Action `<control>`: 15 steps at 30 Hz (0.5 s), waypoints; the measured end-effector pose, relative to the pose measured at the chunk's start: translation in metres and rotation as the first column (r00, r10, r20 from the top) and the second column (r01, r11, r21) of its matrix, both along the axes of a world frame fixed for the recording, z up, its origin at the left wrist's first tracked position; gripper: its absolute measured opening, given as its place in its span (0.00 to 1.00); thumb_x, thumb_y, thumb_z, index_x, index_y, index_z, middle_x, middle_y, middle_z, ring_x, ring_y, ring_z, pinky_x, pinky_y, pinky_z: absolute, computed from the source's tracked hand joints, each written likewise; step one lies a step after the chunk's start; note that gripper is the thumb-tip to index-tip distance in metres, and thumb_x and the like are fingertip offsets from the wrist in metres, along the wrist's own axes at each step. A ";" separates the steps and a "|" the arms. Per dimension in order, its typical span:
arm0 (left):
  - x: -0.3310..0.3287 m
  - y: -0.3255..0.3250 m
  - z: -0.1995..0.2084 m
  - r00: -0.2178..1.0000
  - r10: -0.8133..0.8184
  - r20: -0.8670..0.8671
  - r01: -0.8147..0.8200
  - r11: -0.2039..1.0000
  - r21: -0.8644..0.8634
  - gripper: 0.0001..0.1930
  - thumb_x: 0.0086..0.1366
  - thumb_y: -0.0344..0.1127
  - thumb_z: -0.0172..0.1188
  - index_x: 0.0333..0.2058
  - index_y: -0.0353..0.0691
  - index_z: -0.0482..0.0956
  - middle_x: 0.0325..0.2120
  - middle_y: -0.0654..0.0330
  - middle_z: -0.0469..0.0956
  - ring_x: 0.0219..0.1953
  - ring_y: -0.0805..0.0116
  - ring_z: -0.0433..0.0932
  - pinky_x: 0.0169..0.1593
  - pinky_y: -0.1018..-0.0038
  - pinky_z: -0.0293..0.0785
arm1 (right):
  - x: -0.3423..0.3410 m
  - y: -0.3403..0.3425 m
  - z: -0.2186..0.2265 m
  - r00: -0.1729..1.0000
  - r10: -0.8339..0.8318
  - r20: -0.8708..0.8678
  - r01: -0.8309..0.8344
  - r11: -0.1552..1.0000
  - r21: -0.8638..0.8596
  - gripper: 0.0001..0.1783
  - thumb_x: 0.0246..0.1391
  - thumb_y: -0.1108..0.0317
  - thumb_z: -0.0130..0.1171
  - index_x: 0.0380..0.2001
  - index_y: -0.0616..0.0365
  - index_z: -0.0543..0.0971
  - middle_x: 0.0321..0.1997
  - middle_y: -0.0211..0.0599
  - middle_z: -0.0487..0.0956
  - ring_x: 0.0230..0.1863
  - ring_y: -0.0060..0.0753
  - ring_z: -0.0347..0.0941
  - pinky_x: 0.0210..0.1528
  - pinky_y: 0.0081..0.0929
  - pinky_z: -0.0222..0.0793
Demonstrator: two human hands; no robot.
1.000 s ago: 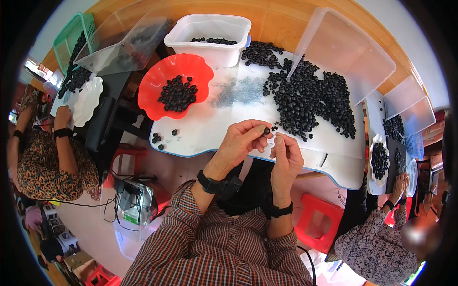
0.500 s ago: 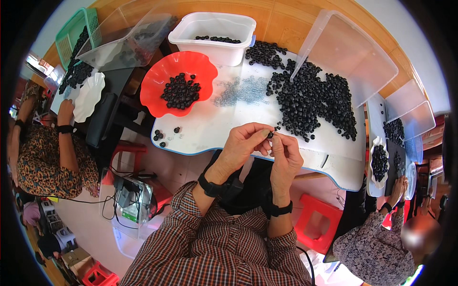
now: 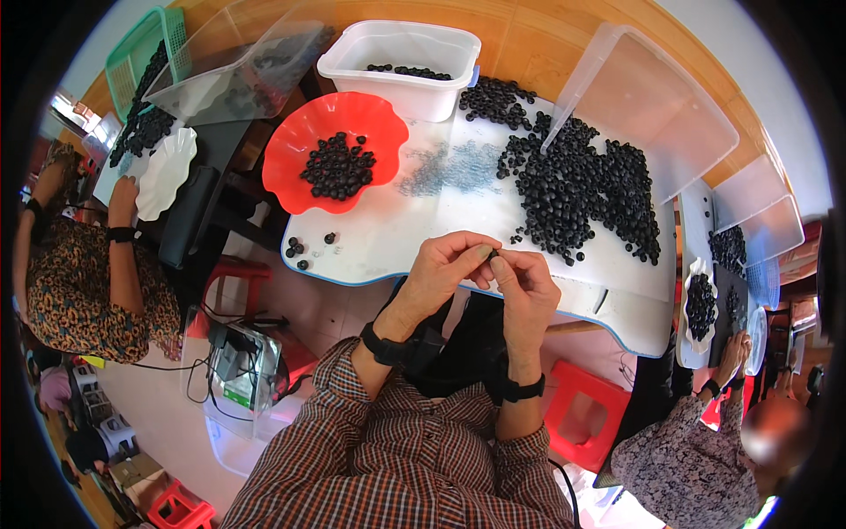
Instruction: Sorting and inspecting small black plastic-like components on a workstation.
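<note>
Above the near edge of the white table, my left hand and my right hand meet, fingertips pinched together. A small round black piece is between both thumbs and forefingers, mostly hidden by them. Past my right hand lies a broad heap of similar black pieces, some showing a hole. Left of it stands a red wavy-rimmed bowl with a pile of black pieces in it. Several loose pieces lie at the table's left corner.
A white tub holding black pieces stands at the back. One clear plastic bin leans behind the heap. The white table has a curved blue edge. Co-workers sit at both sides; a red stool stands at my right.
My fingertips have closed further over the black piece, so less of it shows. The hands stay in nearly the same place; the whole view has shifted slightly.
</note>
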State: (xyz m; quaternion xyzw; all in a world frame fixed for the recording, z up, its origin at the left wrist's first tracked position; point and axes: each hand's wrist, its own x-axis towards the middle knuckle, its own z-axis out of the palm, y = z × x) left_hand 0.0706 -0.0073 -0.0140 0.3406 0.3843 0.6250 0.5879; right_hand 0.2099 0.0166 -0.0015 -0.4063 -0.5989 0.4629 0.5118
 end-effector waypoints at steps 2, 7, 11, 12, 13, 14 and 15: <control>-0.001 -0.001 0.000 1.000 0.001 -0.003 -0.001 1.000 -0.009 0.11 0.70 0.30 0.52 0.44 0.31 0.78 0.27 0.62 0.78 0.27 0.77 0.76 0.34 0.80 0.77 | -0.001 0.000 -0.003 0.996 0.031 -0.081 -0.039 0.995 -0.093 0.05 0.54 0.77 0.63 0.35 0.64 0.79 0.33 0.30 0.76 0.31 0.17 0.72 0.34 0.16 0.68; -0.005 -0.002 -0.002 0.996 -0.011 0.084 0.014 0.999 -0.032 0.11 0.70 0.30 0.52 0.45 0.31 0.78 0.27 0.62 0.78 0.26 0.77 0.76 0.33 0.80 0.77 | -0.003 0.003 0.003 0.981 0.084 -0.175 -0.122 0.968 -0.218 0.04 0.56 0.74 0.61 0.34 0.63 0.79 0.30 0.29 0.79 0.29 0.15 0.71 0.33 0.14 0.67; -0.009 -0.003 -0.007 0.931 -0.041 0.361 0.066 0.996 -0.057 0.12 0.70 0.32 0.52 0.47 0.32 0.77 0.27 0.61 0.78 0.25 0.76 0.77 0.32 0.80 0.77 | -0.006 0.005 0.004 0.957 0.098 -0.272 -0.183 0.933 -0.310 0.06 0.58 0.71 0.60 0.34 0.63 0.79 0.29 0.28 0.80 0.27 0.13 0.69 0.29 0.12 0.64; -0.010 -0.003 -0.009 0.907 -0.063 0.416 0.088 0.995 -0.042 0.12 0.70 0.32 0.52 0.47 0.32 0.77 0.27 0.61 0.79 0.25 0.76 0.77 0.32 0.79 0.77 | -0.007 0.005 0.005 0.957 0.100 -0.272 -0.186 0.932 -0.310 0.06 0.58 0.71 0.60 0.34 0.63 0.79 0.29 0.28 0.80 0.27 0.13 0.69 0.29 0.12 0.64; -0.010 -0.004 -0.009 0.907 -0.062 0.417 0.088 0.995 -0.042 0.12 0.70 0.32 0.52 0.47 0.32 0.77 0.27 0.61 0.79 0.25 0.76 0.77 0.32 0.79 0.77 | -0.008 0.005 0.005 0.959 0.098 -0.267 -0.182 0.934 -0.308 0.06 0.58 0.71 0.60 0.34 0.63 0.79 0.29 0.28 0.80 0.26 0.13 0.69 0.29 0.13 0.64; -0.010 -0.003 -0.009 0.902 -0.064 0.427 0.091 0.995 -0.044 0.12 0.70 0.32 0.52 0.47 0.32 0.77 0.26 0.61 0.79 0.25 0.75 0.77 0.32 0.79 0.77 | -0.008 0.004 0.005 0.960 0.097 -0.262 -0.177 0.936 -0.305 0.06 0.58 0.71 0.60 0.34 0.63 0.79 0.29 0.27 0.80 0.26 0.12 0.68 0.28 0.13 0.64; -0.009 -0.003 -0.009 0.897 -0.066 0.436 0.095 0.994 -0.044 0.12 0.70 0.32 0.52 0.47 0.32 0.77 0.26 0.61 0.79 0.25 0.75 0.77 0.32 0.79 0.77 | -0.008 0.004 0.005 0.961 0.096 -0.261 -0.176 0.936 -0.305 0.06 0.58 0.71 0.60 0.34 0.63 0.79 0.29 0.27 0.80 0.26 0.12 0.68 0.28 0.13 0.64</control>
